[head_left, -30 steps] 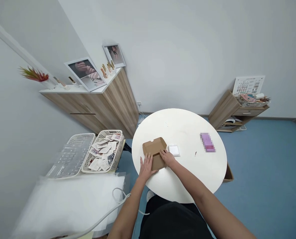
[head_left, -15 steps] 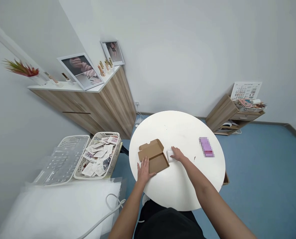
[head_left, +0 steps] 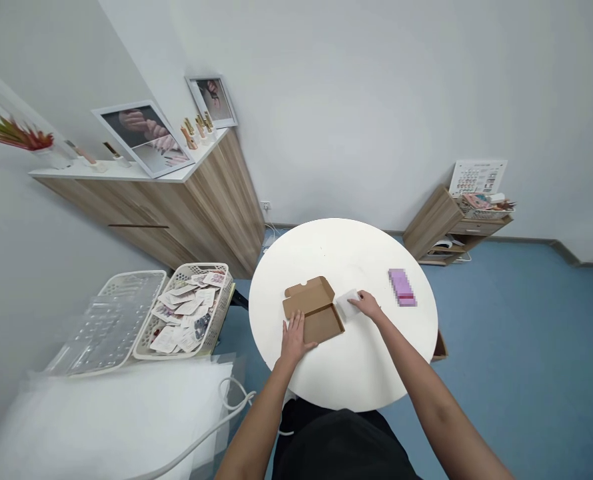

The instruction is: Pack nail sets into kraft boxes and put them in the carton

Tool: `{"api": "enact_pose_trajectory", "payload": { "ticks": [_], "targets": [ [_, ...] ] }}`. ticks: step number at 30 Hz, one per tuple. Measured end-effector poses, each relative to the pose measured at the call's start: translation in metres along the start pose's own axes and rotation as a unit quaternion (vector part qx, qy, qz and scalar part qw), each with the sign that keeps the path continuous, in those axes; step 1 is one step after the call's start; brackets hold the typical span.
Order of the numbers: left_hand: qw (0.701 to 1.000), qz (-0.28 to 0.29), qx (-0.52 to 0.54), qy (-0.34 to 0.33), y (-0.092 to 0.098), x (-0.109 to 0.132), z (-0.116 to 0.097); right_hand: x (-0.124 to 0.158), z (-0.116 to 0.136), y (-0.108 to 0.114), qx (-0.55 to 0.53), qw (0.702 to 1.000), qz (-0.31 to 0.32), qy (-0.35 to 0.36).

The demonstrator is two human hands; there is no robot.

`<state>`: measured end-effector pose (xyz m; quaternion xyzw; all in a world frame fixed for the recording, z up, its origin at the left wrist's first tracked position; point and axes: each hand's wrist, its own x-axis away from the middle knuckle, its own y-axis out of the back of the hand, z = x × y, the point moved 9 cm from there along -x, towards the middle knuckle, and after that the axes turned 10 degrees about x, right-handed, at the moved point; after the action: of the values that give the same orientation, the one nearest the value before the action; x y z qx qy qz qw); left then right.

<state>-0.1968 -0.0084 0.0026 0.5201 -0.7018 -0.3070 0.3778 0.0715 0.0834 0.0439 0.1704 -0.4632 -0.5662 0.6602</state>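
A brown cardboard box lies on the round white table, its lid folded back away from me. The inside that shows is bare cardboard. My left hand rests on the box's left side with fingers spread. Just right of the box, my right hand pinches a small flat white packet by its right edge. The packet is tilted, and its exact kind cannot be made out. Further right on the table lies a purple item, blurred into blocks.
Left of the table stand a white basket of small packets and a tray of clear plastic pieces. A wooden cabinet with framed pictures is behind them. A low shelf stands at the back right. A white cable loops at lower left.
My right hand has taken the white packet up by its edge and tilted it. The box has shifted slightly to the right with my left hand on it. The view has turned a little.
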Motion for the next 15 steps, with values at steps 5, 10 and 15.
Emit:
{"api": "enact_pose_trajectory", "payload": {
  "ticks": [5,10,15],
  "targets": [
    [0.998,0.042,0.001,-0.044,-0.034,-0.013,-0.057,0.025,-0.017,0.002,-0.035,0.999,0.011,0.005],
    [0.994,0.072,0.011,-0.081,-0.060,-0.020,-0.104,0.051,-0.052,-0.014,0.068,0.995,-0.017,-0.070],
    [0.991,0.082,0.020,-0.102,-0.069,-0.022,-0.122,0.065,-0.062,-0.024,0.127,0.990,-0.029,-0.062]
  ]
}}
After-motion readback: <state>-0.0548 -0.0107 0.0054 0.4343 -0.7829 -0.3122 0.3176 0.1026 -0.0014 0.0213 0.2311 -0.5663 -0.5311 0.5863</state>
